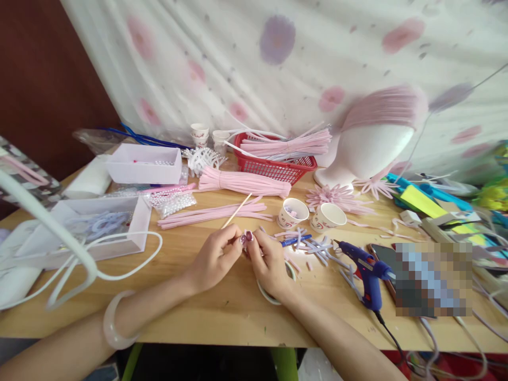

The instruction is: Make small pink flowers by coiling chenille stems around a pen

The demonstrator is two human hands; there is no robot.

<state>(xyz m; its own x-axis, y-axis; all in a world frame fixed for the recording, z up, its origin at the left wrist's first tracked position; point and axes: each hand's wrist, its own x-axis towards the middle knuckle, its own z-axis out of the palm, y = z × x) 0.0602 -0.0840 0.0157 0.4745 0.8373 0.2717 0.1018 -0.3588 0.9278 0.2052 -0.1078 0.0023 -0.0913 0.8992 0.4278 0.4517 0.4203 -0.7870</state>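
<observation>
Above the front middle of the table, my left hand (pixel 218 257) and my right hand (pixel 272 263) meet with thumbs and fingertips pinched together. Whatever lies between the fingertips is too small and covered to make out. A thin pale stick (pixel 238 209) slants up behind my left hand; whether that hand touches it cannot be seen. Under my right hand shows part of a round ring (pixel 292 271), mostly covered by the palm. Just beyond the right knuckles lie a blue pen (pixel 296 241) and short cut pieces of pink and lilac fuzzy stems (pixel 317 250).
Two paper cups (pixel 328 218) stand behind the cut pieces. Bundled pink stems (pixel 244 181) lie before a red basket (pixel 273 168). A blue glue gun (pixel 367 270) and a phone (pixel 383 254) are at right. White boxes (pixel 145 166), a white cable (pixel 159 246) and a foam head (pixel 369 148) surround.
</observation>
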